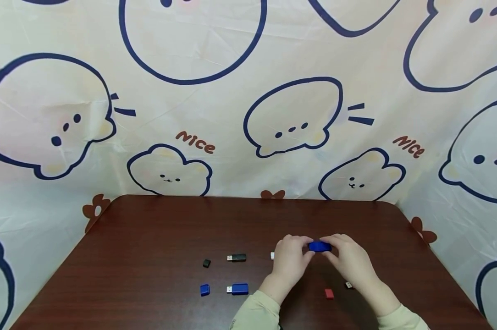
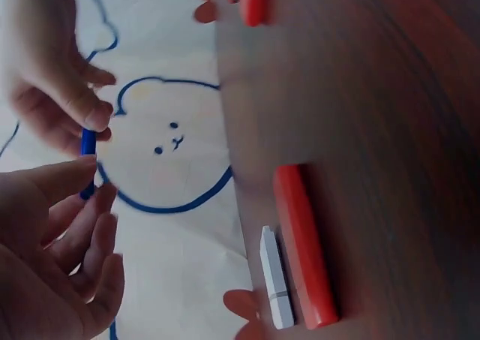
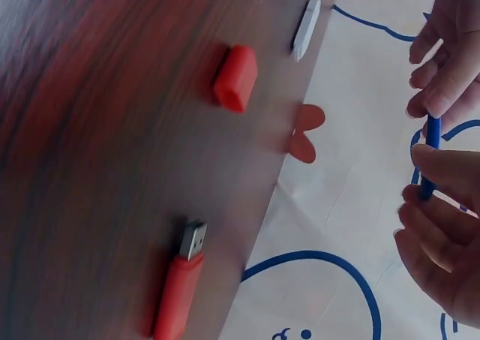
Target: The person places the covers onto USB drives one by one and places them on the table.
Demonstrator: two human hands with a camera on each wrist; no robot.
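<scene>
Both hands hold a blue USB stick (image 1: 320, 246) above the table, one at each end. My left hand (image 1: 289, 259) pinches its left end between thumb and fingers. The right end is pinched by my right hand (image 1: 349, 259). No metal plug shows on the stick; fingers cover its ends. In the left wrist view the blue stick (image 2: 88, 148) appears edge-on as a thin strip. Below the hands lie a red cap (image 3: 238, 77) and a red USB stick (image 3: 178, 295) with its metal plug bare.
On the table's left lie a black USB stick (image 1: 239, 257), a black cap (image 1: 206, 263), another blue USB stick (image 1: 240, 289) and a blue cap (image 1: 205, 289). A white stick (image 2: 276, 280) lies beside a red stick-like piece (image 2: 306, 250). A printed cloth (image 1: 228, 174) hangs behind the table.
</scene>
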